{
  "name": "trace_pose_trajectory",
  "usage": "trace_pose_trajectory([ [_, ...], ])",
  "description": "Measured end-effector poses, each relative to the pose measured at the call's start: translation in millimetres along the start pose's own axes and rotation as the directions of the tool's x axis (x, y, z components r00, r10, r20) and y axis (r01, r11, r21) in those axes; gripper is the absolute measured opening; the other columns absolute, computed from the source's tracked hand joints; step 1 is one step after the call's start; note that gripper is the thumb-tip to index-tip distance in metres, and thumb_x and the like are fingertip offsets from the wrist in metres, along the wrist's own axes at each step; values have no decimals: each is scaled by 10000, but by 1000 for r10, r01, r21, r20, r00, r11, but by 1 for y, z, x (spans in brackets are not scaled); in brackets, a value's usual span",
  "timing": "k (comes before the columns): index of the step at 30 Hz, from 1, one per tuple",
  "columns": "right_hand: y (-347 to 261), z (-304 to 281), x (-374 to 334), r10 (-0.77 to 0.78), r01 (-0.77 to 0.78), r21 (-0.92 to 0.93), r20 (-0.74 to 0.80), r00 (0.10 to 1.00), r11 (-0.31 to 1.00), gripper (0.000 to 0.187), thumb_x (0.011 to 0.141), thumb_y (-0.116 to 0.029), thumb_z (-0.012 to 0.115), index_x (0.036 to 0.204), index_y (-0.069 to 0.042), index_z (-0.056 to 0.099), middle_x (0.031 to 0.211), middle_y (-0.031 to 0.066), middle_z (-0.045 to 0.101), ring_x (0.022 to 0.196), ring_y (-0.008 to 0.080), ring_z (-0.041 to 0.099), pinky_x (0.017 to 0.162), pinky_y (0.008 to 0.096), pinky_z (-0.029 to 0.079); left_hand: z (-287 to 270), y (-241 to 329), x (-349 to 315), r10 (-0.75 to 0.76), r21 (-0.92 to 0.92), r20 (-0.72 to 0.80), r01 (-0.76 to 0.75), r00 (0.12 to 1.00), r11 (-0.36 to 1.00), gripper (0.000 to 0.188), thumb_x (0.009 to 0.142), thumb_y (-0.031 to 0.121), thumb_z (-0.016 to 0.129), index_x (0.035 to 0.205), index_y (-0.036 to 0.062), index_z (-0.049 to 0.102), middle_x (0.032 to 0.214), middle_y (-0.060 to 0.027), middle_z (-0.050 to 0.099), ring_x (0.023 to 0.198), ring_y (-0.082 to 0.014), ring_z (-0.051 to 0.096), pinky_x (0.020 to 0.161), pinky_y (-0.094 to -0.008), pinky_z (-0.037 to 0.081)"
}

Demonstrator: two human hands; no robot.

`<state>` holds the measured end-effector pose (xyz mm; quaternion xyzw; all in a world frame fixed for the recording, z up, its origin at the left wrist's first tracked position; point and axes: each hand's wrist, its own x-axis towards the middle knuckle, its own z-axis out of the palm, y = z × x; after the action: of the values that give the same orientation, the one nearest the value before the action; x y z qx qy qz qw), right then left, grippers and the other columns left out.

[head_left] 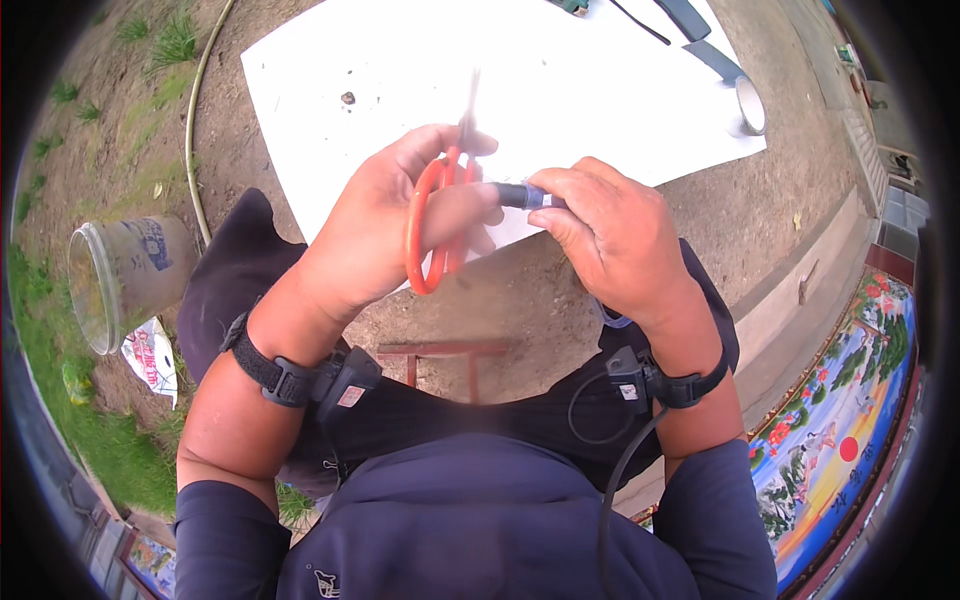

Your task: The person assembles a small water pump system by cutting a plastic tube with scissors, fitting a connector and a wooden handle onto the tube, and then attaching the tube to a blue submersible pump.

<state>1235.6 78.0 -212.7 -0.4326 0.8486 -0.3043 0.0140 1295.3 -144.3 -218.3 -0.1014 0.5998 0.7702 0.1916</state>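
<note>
A pair of scissors with orange handles (414, 240) is in my left hand (375, 215), its loops around my fingers. Its blades point away from me over the white surface and are blurred. My right hand (620, 225) pinches a short dark rod-like piece (514, 195), black at its left end and bluish-purple nearer my fingers. That left end meets the fingertips of my left hand, beside the scissor handles. Whether my left fingers also grip it, I cannot tell.
A white sheet-like work surface (330, 60) lies ahead, with a roll of tape (752, 106) at its right corner and a dark tool (685, 18) at its far edge. To the left are a clear bucket (115, 280) and a hose (192, 130). A reddish wooden frame (440, 350) shows below my hands.
</note>
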Motion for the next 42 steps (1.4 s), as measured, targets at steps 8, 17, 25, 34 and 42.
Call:
trace_pose_trajectory([
  [8, 7, -15, -1, 45, -43, -69, 38, 998, 997, 170, 912, -215, 672, 999, -70, 667, 832, 97, 634, 685, 309, 632, 606, 400, 516, -17, -8, -7, 236, 498, 44, -226, 971, 837, 564, 894, 33, 660, 1433, 26, 494, 915, -96, 687, 813, -177, 699, 731, -311, 556],
  [17, 19, -29, -3, -5, 5, -6, 1, 1000, 1000, 146, 876, -64, 678, 1011, -8, 677, 726, 109, 560, 606, 266, 541, 558, 362, 418, -23, -3, -17, 387, 863, 320, -435, 865, 257, 727, 753, -105, 654, 1429, 143, 559, 1010, -114, 633, 895, -342, 615, 826, -412, 508],
  [25, 12, -34, -1, -16, 20, -43, 94, 995, 999, 157, 819, -57, 692, 971, -16, 690, 725, 109, 568, 611, 280, 556, 553, 370, 427, -25, -1, -16, 370, 850, 397, -488, 840, 196, 688, 736, -64, 693, 1381, 158, 606, 959, -74, 610, 856, -301, 596, 809, -384, 476],
  [34, 12, -30, -1, -107, 110, -16, 137, 985, 994, 189, 800, -87, 706, 979, -28, 694, 760, 117, 596, 638, 311, 588, 573, 392, 465, -26, -2, -15, 343, 827, 438, -521, 831, 208, 607, 773, -36, 700, 1347, 150, 635, 937, -75, 621, 871, -295, 615, 836, -386, 476],
  [42, 9, -34, -1, -110, 115, -14, 184, 977, 993, 198, 805, -102, 700, 988, -28, 689, 767, 119, 605, 649, 316, 597, 579, 396, 468, -29, -7, -15, 275, 785, 432, -508, 859, 354, 615, 784, -57, 681, 1366, 133, 624, 982, -96, 663, 869, -321, 620, 833, -392, 481],
])
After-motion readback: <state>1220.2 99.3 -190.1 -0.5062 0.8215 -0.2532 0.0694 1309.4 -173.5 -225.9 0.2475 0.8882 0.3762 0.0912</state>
